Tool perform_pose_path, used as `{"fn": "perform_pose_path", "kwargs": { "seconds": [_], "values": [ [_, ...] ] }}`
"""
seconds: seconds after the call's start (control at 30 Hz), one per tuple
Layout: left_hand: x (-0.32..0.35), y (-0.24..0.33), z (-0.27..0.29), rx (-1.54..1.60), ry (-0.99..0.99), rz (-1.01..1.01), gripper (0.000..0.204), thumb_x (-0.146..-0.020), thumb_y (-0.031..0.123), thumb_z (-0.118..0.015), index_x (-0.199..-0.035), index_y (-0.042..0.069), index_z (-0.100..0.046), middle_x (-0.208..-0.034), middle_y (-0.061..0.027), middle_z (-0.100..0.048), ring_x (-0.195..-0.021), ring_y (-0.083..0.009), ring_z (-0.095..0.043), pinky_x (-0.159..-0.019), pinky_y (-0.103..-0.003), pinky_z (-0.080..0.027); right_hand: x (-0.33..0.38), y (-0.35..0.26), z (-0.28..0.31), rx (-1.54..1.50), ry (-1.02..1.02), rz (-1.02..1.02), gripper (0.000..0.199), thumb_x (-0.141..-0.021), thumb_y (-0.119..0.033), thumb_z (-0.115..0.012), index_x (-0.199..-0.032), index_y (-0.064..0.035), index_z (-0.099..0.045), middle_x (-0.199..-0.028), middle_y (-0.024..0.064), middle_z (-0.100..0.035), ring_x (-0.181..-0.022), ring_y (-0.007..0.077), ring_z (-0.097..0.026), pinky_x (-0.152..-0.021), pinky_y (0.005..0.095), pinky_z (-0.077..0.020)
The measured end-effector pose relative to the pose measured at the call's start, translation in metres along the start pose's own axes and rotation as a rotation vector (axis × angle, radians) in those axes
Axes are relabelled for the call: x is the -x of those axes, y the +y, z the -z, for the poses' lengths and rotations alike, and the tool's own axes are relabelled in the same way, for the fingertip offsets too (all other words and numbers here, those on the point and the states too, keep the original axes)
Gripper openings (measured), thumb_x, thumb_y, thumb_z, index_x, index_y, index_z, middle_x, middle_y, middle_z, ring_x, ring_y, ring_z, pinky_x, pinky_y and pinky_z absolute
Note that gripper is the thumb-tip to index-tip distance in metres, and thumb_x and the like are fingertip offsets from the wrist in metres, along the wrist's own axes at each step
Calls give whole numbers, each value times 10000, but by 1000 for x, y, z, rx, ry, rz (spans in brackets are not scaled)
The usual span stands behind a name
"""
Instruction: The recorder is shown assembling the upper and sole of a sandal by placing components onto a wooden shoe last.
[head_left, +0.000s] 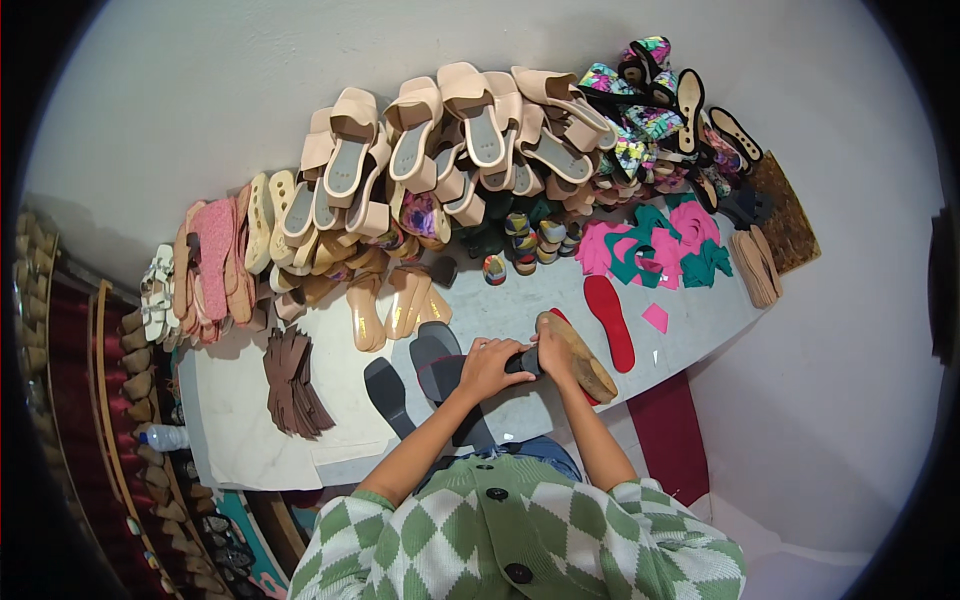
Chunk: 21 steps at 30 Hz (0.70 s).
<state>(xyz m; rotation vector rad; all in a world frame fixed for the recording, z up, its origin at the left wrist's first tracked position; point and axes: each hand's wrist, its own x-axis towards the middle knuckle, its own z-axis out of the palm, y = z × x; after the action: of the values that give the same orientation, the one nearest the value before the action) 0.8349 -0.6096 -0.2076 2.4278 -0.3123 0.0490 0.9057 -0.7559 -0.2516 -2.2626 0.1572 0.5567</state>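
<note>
Soft, fairly even indoor light. Pale wall (230,90) bright, faint shadow at upper center. Rack (99,390) at left dimmer. Surface (235,400) clear, its edges bowed by fisheye; black vignette fills corners. Fine detail soft.

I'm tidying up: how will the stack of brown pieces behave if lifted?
The stack of brown pieces may slide apart, since its layers lie unevenly fanned with no tie visible. Each piece looks thin, so it is probably light and somewhat floppy.

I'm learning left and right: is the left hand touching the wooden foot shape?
No, the right hand touches the wooden foot shape; the left hand holds a dark piece.
</note>
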Motion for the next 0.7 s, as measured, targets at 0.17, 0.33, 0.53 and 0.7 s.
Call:
{"fn": "perform_pose_path", "kwargs": {
  "seconds": [0.17,0.33,0.53,0.7],
  "values": [
    [-2,-3,1,-1,-59,39,597,-663,551,-636,-1054,105,-566,-931,-52,-600,-906,-221,-557,-804,-353,-363,12,-9,-2,-32,164,3,640,-893,-457,-250,-666,-13,-651,-680,187,-617,-729,338,-596,-739,399,-417],
    [-7,-5,-2,8,-179,106,612,-728,560,-566,-1114,86,-530,-1031,-111,-584,-975,-269,-541,-819,-386,-400,14,-6,-4,-69,314,58,557,-887,-398,-331,-626,-11,-636,-602,165,-599,-637,334,-593,-657,408,-428],
    [-18,-27,-5,141,-430,241,690,-747,574,-487,-1185,41,-497,-1097,-172,-567,-1023,-316,-530,-859,-393,-407,20,-12,-3,-55,337,44,478,-857,-346,-376,-618,-21,-632,-609,175,-595,-640,352,-587,-632,416,-427],
    [-32,-42,-11,124,-759,362,782,-719,617,-503,-1208,8,-480,-1148,-175,-549,-1042,-308,-532,-866,-366,-411,20,-4,-7,-13,352,70,382,-821,-276,-403,-689,5,-627,-685,223,-593,-691,398,-576,-652,471,-421]
  ]
}}
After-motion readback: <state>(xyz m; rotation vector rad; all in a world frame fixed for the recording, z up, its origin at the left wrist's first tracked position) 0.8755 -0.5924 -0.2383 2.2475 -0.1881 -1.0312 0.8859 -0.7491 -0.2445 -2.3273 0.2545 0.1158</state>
